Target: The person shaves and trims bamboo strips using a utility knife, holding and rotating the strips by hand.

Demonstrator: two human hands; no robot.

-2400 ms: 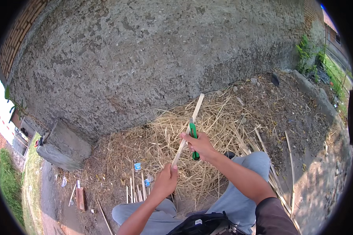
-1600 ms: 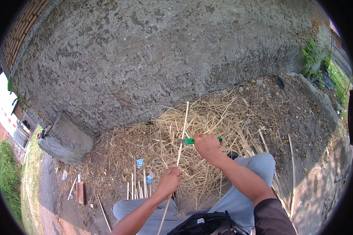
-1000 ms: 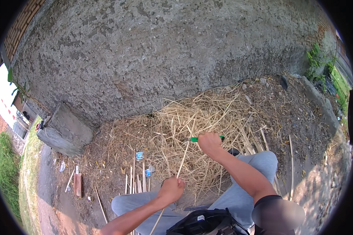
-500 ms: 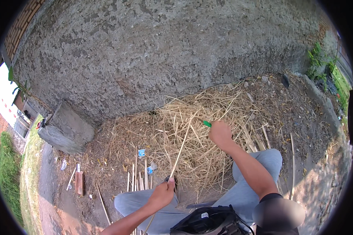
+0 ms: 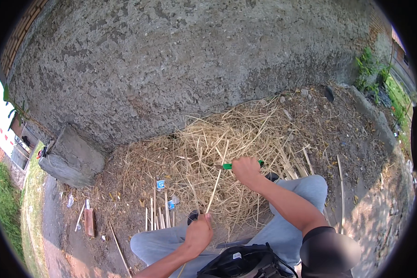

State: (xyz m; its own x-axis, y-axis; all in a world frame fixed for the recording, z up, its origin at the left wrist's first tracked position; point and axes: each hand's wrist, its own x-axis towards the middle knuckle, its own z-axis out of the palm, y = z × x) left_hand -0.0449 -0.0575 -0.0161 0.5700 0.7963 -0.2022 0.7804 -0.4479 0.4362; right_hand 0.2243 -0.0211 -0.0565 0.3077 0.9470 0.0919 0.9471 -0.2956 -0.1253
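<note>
My left hand (image 5: 199, 236) is closed around the lower part of a long, thin, pale strip (image 5: 216, 186), which looks like split bamboo. The strip slants up and away over a heap of curly shavings (image 5: 252, 134). In my right hand (image 5: 247, 171) is a green-handled knife (image 5: 227, 166), fingers wrapped round the handle. Its short blade points left and meets the strip below its far tip; whether it cuts in is too small to tell. The strip's near end runs down past my left wrist, over my leg.
Several pale strips (image 5: 160, 215) lie by my left knee, near blue-and-white plastic cups (image 5: 161, 184) and a reddish block (image 5: 90, 221). A rough grey wall (image 5: 180, 60) rises behind the heap. A concrete block (image 5: 73, 157) stands left. A black bag (image 5: 236, 265) sits at my lap.
My right hand has moved down and left with the knife, bringing the blade from above the strip's far end onto the strip. The left hand keeps its grip on the strip.
</note>
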